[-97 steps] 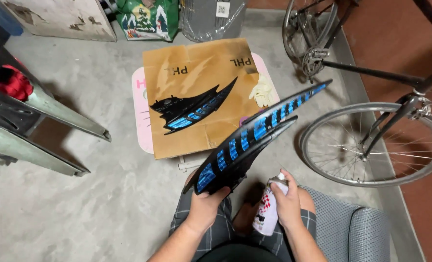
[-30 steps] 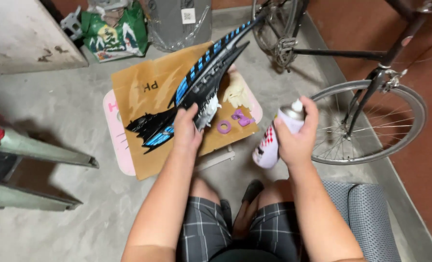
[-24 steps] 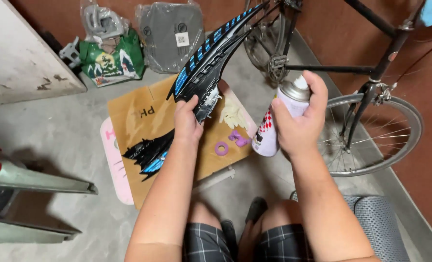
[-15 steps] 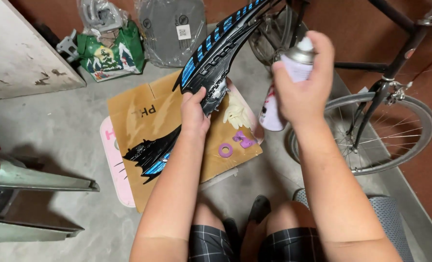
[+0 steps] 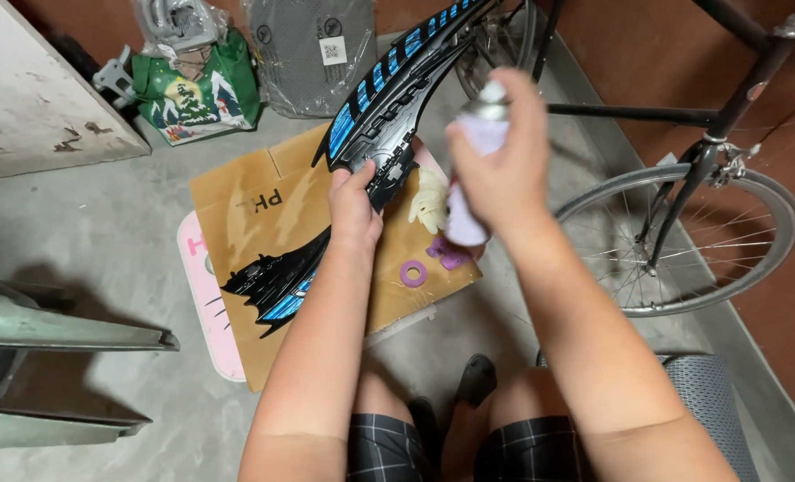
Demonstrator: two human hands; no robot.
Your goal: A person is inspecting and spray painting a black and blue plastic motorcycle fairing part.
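Head view: left hand [image 5: 355,207] grips glossy black-blue curved panel [image 5: 389,107]; right hand [image 5: 503,161] clasps spray can [image 5: 471,170].

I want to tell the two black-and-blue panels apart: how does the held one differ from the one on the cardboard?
The held panel is raised off the floor in the left hand; the lying panel rests flat on the cardboard. The held panel looks longer, with a clear row of blue stripes; the lying panel looks shorter with fewer. Both are pointed, glossy black with blue.

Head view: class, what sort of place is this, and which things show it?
Probably a garage or storage corner: a bicycle parked against a reddish wall, a bare concrete floor, and flattened cardboard spread under a black-and-blue panel.
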